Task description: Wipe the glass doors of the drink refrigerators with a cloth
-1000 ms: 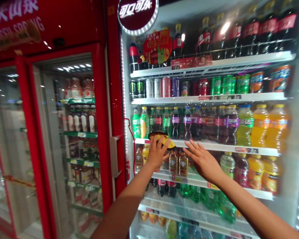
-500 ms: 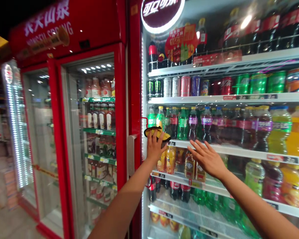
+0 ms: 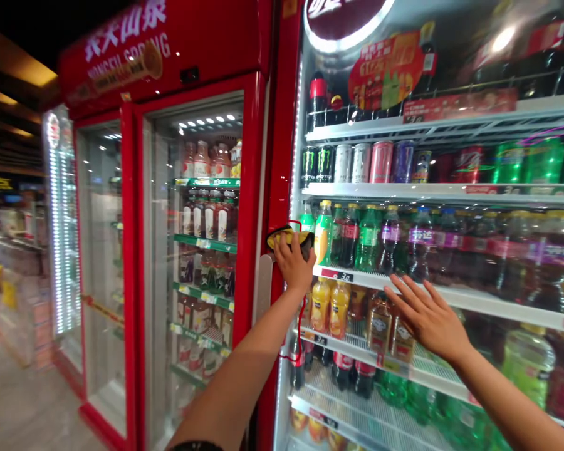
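Observation:
My left hand (image 3: 295, 264) presses a yellow cloth with dark edging (image 3: 286, 239) flat at the left side of the glass door, close to the red door frame (image 3: 282, 188). Its fingers lie over the cloth and hide part of it. Just below and left of that hand is a grey door handle (image 3: 263, 288). My right hand (image 3: 430, 316) is stretched out with its fingers apart, in front of the drinks cooler's glass; whether it touches the glass I cannot tell. Behind the glass, soda bottles (image 3: 367, 235) and juice bottles (image 3: 339, 308) stand on white shelves (image 3: 432, 194).
On the left stands a second red cooler (image 3: 192, 47) with bottles on green shelves (image 3: 207, 244). A strip of tape (image 3: 103, 311) crosses its far door. Cans (image 3: 381, 161) line an upper shelf in the right cooler. Pale floor (image 3: 19, 401) shows at lower left.
My left hand and the cloth have shifted left across the glass toward the door frame. The view has turned left, showing more of the second cooler. My right hand stays spread before the glass.

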`<state>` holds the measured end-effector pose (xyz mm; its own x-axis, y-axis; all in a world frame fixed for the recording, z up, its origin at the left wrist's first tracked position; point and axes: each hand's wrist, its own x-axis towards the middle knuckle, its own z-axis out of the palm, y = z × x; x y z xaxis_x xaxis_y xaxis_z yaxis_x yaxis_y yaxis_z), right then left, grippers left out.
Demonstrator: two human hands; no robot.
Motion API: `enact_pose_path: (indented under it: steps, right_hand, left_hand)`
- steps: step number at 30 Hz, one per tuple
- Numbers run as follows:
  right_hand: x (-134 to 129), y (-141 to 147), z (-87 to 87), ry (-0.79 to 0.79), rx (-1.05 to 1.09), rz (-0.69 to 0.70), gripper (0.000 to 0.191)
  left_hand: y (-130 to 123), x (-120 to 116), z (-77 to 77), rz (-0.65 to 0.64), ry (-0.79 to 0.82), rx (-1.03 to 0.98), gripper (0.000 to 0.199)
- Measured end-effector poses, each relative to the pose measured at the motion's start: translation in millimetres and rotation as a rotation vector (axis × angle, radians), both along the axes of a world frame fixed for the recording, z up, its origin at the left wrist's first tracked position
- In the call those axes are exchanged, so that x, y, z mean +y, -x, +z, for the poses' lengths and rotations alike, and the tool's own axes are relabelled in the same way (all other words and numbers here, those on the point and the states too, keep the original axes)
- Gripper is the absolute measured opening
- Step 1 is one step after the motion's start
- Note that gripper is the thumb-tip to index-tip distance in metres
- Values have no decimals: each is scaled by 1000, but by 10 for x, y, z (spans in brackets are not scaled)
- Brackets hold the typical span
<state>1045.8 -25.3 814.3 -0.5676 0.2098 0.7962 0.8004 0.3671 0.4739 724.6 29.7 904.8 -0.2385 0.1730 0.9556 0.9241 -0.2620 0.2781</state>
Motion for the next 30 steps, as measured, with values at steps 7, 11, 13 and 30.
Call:
enact_pose_path:
  steps: [7,11,13,30]
  right_hand:
    - [-10,18,-3,-13,6,-27,76]
    - [-8,11,-11,8,11,-30,77]
    - [-2,3,-18,7,9,-38,77]
    - [-90,28,-37,70,102,58,69]
  left_hand:
    - [101,140,825,5,-10,26,62]
    - [71,76,268,3,3,-1,61]
    - [49,-7,-237,-21,28,90,60]
    - [682,-471,-417,164,119,209,68]
